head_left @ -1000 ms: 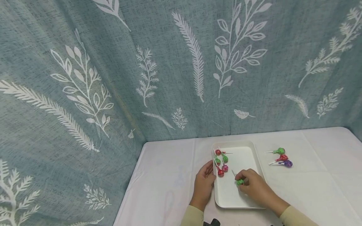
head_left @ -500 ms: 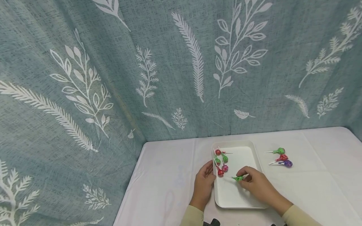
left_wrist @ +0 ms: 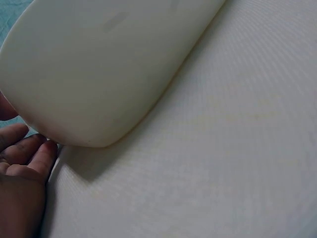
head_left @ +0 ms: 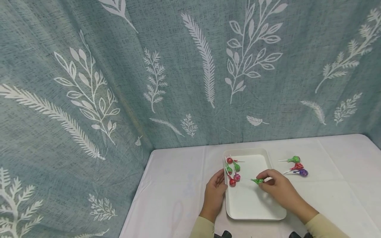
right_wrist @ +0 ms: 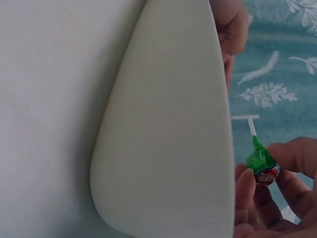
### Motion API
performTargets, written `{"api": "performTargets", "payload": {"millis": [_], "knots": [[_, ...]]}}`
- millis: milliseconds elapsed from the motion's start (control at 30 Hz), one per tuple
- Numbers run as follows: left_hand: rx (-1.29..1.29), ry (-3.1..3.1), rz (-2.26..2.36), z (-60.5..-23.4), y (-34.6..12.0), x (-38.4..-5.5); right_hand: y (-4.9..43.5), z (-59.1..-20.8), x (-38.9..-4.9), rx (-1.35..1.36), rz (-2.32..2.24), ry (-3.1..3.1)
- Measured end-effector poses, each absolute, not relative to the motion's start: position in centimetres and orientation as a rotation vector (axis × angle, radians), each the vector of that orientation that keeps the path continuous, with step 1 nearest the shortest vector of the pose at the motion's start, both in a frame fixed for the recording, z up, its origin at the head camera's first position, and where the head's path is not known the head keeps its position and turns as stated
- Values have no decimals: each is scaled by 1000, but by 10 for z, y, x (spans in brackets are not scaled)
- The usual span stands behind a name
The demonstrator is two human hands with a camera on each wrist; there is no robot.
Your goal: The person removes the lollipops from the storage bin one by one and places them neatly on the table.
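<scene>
A white tray (head_left: 250,206) lies on the table, and my left hand (head_left: 215,195) holds its left side, the fingers (left_wrist: 44,156) against the wall and rim in the left wrist view. Over the tray's right half, my right hand (head_left: 278,190) pinches a green-wrapped lollipop (head_left: 257,181) by its head between thumb and fingers. Its white stick points left. The right wrist view shows this green lollipop (right_wrist: 261,164) with a red label. Along the tray's left side lie several lollipops, among them a red one (head_left: 232,182), a pink one (head_left: 236,177) and a green one (head_left: 236,167).
To the right of the tray, a green lollipop (head_left: 294,159), a red lollipop (head_left: 298,166) and a purple lollipop (head_left: 303,172) lie close together on the white tablecloth (head_left: 336,191). A blue-green leaf-patterned curtain (head_left: 184,82) hangs behind and to the left.
My right hand has moved right and away from me with the green lollipop, whose stick has swung round to point left. The left hand and tray stay where they were.
</scene>
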State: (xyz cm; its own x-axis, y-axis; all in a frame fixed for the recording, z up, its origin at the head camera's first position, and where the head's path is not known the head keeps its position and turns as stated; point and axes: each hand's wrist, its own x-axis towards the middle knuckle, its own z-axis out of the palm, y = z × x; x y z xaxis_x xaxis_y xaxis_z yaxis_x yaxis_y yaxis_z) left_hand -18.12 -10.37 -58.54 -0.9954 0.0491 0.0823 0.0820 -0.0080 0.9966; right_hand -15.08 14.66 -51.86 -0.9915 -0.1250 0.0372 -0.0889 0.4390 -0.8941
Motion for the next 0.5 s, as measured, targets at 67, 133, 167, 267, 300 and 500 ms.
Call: {"api": "performTargets", "payload": {"millis": [67,133,167,267,300,500], "knots": [[-149,-2197,-2209,-585,-104,-181,149,-517,-150,-175,-1673,2588],[-150,-2199,-2210,-585,-104,-181,151,-517,-149,-167,-1691,2562],[-151,-2199,-2211,-585,-104,-181,152,-517,-149,-171,-1690,2564],[-152,-2200,-2213,-586,-105,-181,155,-519,-148,-192,-1662,2611],[-151,-2200,-2212,-586,-105,-181,156,-519,-148,-197,-1652,2634],[-157,-2196,-2216,-586,-105,-181,162,-521,-146,-194,-1614,2728]]}}
